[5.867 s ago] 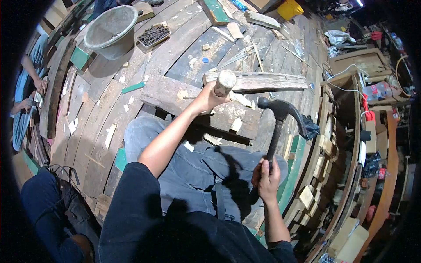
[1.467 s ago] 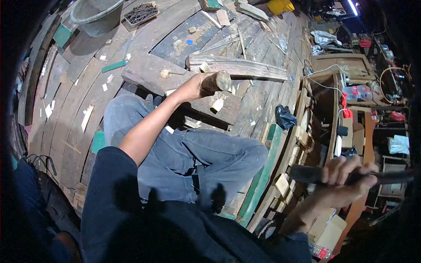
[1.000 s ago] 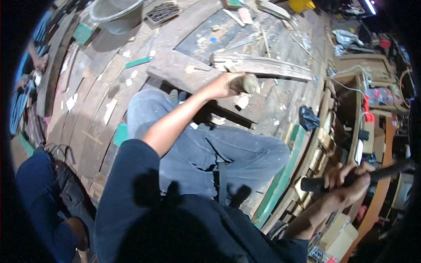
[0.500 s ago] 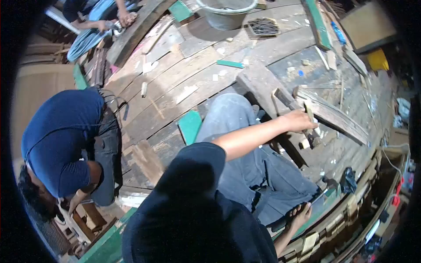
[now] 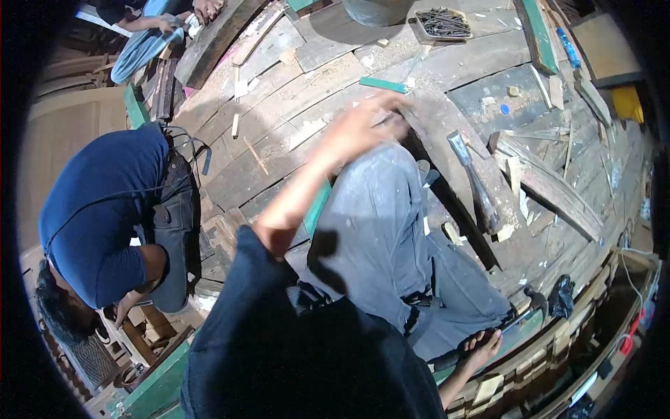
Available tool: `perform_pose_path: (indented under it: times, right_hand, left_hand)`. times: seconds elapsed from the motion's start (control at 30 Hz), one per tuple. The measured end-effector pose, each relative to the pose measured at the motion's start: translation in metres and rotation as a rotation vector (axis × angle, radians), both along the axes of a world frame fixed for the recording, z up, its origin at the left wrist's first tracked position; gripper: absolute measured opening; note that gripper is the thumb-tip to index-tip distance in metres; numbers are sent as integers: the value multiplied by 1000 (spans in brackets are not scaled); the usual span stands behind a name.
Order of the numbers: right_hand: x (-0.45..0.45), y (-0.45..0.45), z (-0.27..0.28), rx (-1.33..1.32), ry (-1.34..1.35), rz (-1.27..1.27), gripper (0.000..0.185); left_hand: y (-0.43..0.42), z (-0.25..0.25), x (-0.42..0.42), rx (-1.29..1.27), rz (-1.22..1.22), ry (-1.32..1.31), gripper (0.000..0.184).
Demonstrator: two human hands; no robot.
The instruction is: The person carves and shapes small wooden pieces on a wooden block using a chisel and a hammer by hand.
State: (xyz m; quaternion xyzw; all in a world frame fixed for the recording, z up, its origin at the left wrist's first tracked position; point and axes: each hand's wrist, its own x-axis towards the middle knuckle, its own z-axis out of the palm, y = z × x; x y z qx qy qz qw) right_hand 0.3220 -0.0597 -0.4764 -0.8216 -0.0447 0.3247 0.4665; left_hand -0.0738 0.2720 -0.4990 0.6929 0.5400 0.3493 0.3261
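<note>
My left hand (image 5: 370, 127), smeared by motion, is raised above my bent knee; whether it holds anything is unclear. A chisel (image 5: 474, 183) lies on the thick wooden board (image 5: 457, 136) in front of my legs, apart from that hand. At the lower right, my right hand (image 5: 481, 350) is wrapped round the handle of a hammer (image 5: 536, 303), whose head rests near the green plank beside my leg. A pale wood chip (image 5: 505, 232) sits by the chisel's lower end.
A weathered beam (image 5: 551, 187) lies right of the board. Beyond are a tray of dark nails (image 5: 444, 24), a bucket (image 5: 377, 10) and a green strip (image 5: 382, 84). One person in blue (image 5: 105, 216) bends at the left; another person's hands (image 5: 206, 10) show at the upper left.
The view has swung left. My left hand has let go of the chisel, now lying on the board, and moved back toward my knee. My right hand has lowered the hammer beside my leg.
</note>
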Motion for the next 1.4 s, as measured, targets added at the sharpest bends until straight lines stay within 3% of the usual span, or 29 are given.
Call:
perform_pose_path:
  times: [0.03, 0.07, 0.13, 0.2, 0.27, 0.33, 0.4, 0.47, 0.53, 0.57, 0.67, 0.8, 0.87, 0.9, 0.93, 1.0, 1.07, 1.2, 1.33, 1.4]
  right_hand:
    - [-1, 4, 2, -11, 0, -11, 26]
    - [-2, 7, 2, -23, 1, -24, 26]
    - [6, 4, -3, -72, -35, -5, 30]
    - [19, 0, -9, -74, -14, 33, 31]
    - [17, 0, -9, -68, -18, 62, 31]
    - [13, 3, -7, -42, -46, 78, 31]
    - [16, 3, -8, -87, -70, 85, 29]
    - [19, 2, -7, -91, -64, 108, 29]
    - [24, 1, -10, -87, -93, 158, 28]
    - [23, 3, -5, -136, -93, 185, 27]
    - [30, 7, 0, -192, -85, 287, 25]
    - [19, 17, 16, -218, -59, 326, 21]
    - [29, 0, 0, -185, -161, 392, 17]
    - [26, -3, -8, -187, -376, 523, 16]
    - [24, -9, -8, -187, -488, 635, 19]
    - [-3, 2, 13, -329, -506, 671, 24]
    - [-17, 9, 28, -289, -552, 752, 27]
    - [-22, 12, 42, -144, -547, 810, 35]
    - [-29, 48, 97, 177, -790, 813, 35]
    - [-30, 62, 112, 448, -320, 729, 39]
  left_hand:
    - [10, -28, -58, 60, 97, 73, 42]
    - [6, -57, -112, -14, 287, -26, 48]
    - [-7, -126, -233, 123, 602, 468, 48]
    - [-39, -185, -325, -9, 755, 662, 52]
    - [-70, -202, -355, -85, 751, 753, 50]
    - [-83, -206, -370, -309, 729, 665, 45]
    - [-82, -215, -367, -372, 948, 344, 37]
    - [-72, -191, -325, -314, 895, -189, 33]
    - [-58, -144, -263, -373, 673, -345, 32]
    - [-57, -148, -246, -407, 666, -566, 33]
    - [-48, -91, -164, -404, 362, -557, 37]
    - [-45, -34, -73, -336, 205, -519, 38]
    - [-47, 5, -29, -264, 128, -475, 34]
    - [-48, 15, -16, -116, -12, -372, 30]
    - [-54, 24, 4, -95, -57, -574, 31]
    - [-63, 45, 33, 31, -148, -553, 32]
    - [-74, 71, 54, 227, -219, -317, 40]
    - [-93, 101, 90, 446, -388, -222, 41]
    - [-113, 115, 116, 417, -514, -259, 42]
    - [-120, 120, 127, 431, -579, -236, 40]
